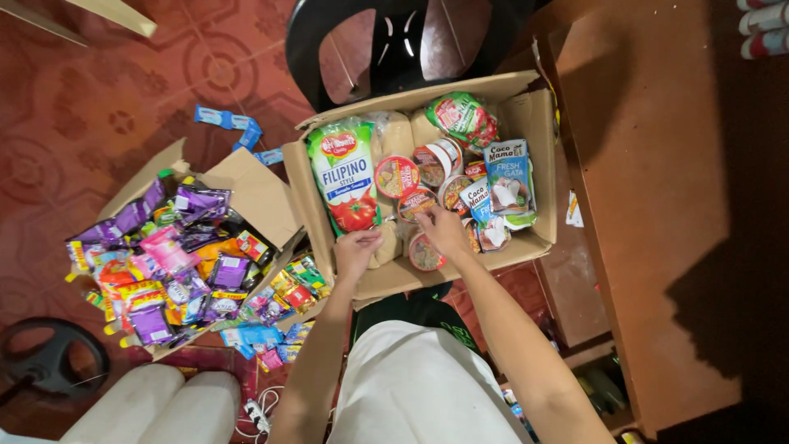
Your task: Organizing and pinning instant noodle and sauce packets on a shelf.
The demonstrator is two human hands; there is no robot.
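Two bare hands reach into an open cardboard box (526, 123) that sits in front of a black plastic chair (394, 41). The left hand (356, 249) rests at the near edge of the box, its grip closed on the bottom end of a tall green and red sauce pouch (345, 177). That pouch lies along the left wall of the box, its long axis running from the near edge toward the far edge, top end pointing away from the person. The right hand (444, 230) lies palm down over a cluster of round noodle cups (399, 175) near the near edge of the box; its fingers are curled on one cup, though I cannot tell whether the grip is truly clamped on it. Just right of the cups stand blue and white coconut milk cartons (508, 177), and a second green pouch (462, 117) lies tilted at the far right corner. Left of this box, on the red patterned floor (74, 123), a second open carton (255, 189) overflows with purple, yellow and pink sachets (164, 263). A brown wooden desk (657, 205) stands along the right side.
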